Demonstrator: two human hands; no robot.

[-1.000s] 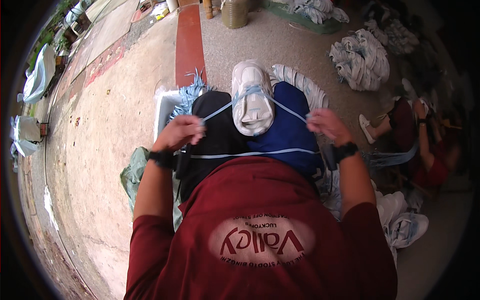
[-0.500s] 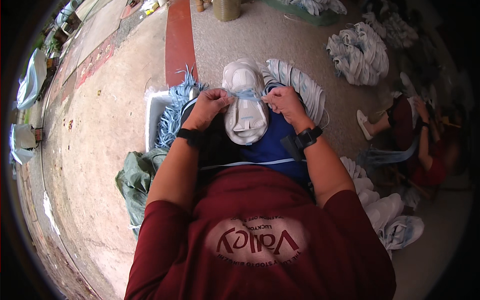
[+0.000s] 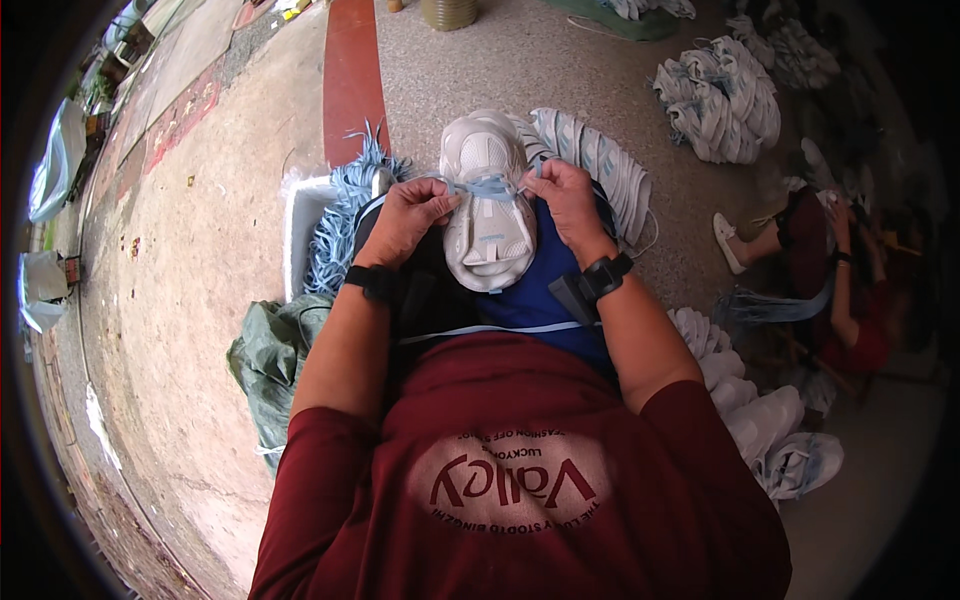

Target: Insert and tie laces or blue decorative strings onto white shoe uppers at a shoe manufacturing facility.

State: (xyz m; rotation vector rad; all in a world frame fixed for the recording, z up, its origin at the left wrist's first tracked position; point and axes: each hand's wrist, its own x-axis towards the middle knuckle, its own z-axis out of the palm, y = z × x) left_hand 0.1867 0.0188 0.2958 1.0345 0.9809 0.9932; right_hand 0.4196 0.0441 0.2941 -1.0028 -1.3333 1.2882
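Note:
A white sneaker upper (image 3: 490,245) lies across my lap, its wide rounded toe end away from me. Over its middle runs a light blue lace (image 3: 487,187), threaded from side to side. My left hand (image 3: 408,215) pinches the lace at the left edge of the upper, thumb against fingers. On the other side my right hand (image 3: 566,203) has its thumb and forefinger closed on the lace, a short bit of it rising above the fingertips. Both hands touch or hover close by the upper's edges.
To the left stand a white foam box (image 3: 294,240) of light blue laces (image 3: 338,225) and a green bag (image 3: 272,352). A row of white uppers (image 3: 600,170) lies right of my knee. More uppers (image 3: 765,425) are piled at lower right. A co-worker's hand (image 3: 838,215) shows far right.
My right hand has shifted slightly up and left, and a bit of lace now stands above its fingers. The left hand has stayed nearly in place, still pinching.

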